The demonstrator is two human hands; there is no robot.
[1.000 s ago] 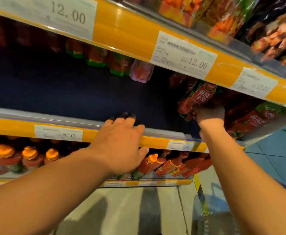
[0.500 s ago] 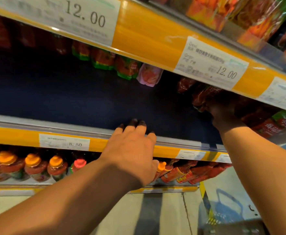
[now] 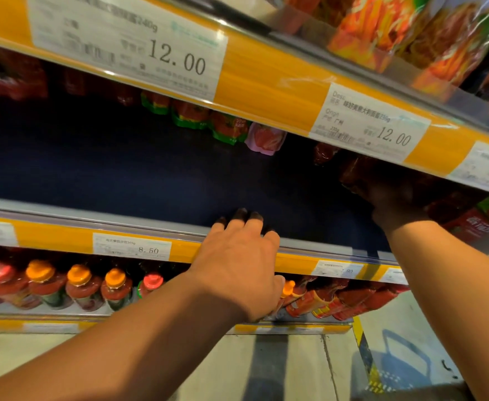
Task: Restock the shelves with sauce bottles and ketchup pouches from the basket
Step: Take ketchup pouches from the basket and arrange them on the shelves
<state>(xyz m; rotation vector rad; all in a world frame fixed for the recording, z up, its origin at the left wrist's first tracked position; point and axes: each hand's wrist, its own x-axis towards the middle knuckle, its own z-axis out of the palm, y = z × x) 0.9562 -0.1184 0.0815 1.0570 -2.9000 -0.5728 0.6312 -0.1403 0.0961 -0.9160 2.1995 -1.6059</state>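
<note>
At right of the frame, under the yellow-edged upper shelf (image 3: pixel 266 82), a glossy red ketchup pouch (image 3: pixel 362 172) is gripped by the shadowed right hand (image 3: pixel 393 201), apparently for pushing in among the red pouches already stocked. The middle shelf's edge (image 3: pixel 63 227) is pressed by the left hand (image 3: pixel 237 264), fingers (image 3: pixel 241 218) straight, probably for steadiness. The blue basket (image 3: pixel 396 369) is seen at lower right.

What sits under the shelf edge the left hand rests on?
Orange-capped sauce bottles stand below the left hand; its wrist hides those directly beneath.
</note>
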